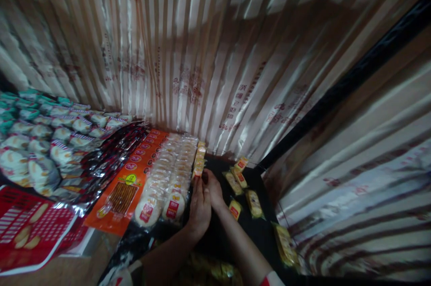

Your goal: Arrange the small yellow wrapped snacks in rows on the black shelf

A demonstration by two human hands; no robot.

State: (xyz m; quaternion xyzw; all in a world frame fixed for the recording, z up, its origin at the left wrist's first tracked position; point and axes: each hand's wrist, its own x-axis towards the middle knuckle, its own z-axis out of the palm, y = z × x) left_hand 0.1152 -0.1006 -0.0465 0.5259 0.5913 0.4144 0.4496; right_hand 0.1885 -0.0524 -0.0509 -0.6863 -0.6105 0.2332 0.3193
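A short row of small yellow snack packets (199,162) stands along the right side of the clear-wrapped round white crackers (173,203). My left hand (201,209) lies beside those crackers, fingers stretched forward, their tips touching the near end of the yellow row. Close against it on the right is my right hand (214,191), its fingers bent inward near the same packets. What its fingertips hold, if anything, is hidden. Loose yellow packets (254,204) are scattered on the black shelf (218,241) to the right of my hands.
Left of the crackers are an orange bag of stick snacks (123,191), dark shiny packs (112,153) and white snack bags (42,169). A red basket-patterned item (30,227) sits at lower left. Striped plastic sheeting (202,52) hangs behind; a black post (336,84) slants at right.
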